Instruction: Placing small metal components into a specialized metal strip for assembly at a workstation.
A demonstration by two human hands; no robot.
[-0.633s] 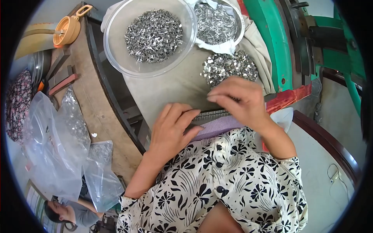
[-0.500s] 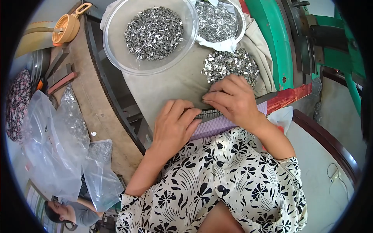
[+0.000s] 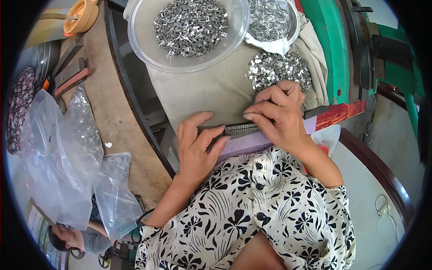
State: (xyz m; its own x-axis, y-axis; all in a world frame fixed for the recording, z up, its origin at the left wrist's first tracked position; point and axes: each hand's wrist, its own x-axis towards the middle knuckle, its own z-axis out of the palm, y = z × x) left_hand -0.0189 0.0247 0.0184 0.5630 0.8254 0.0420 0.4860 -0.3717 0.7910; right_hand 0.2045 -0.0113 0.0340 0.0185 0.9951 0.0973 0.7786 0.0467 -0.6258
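A narrow slotted metal strip, lined with a row of fine upright parts, lies across in front of me, beside purple checked cloth. My left hand has its thumb and one finger around the strip's left end, while another finger is raised off it. Over the strip's right part, my right hand is closed in a pinch; what the fingertips hold is too small to tell. Just beyond that hand lies a heap of small shiny metal flakes, partly hidden by its knuckles.
A clear plastic bowl of small metal pieces and a white-lined bowl of thin metal pins stand at the back. Left, a wooden bench bears plastic bags. Green machinery rises at right. Another person is at lower left.
My left hand's upper finger has lifted and spread from the strip. The right hand has shifted slightly right, away from the left, uncovering more of the strip. The whole view has tilted a little.
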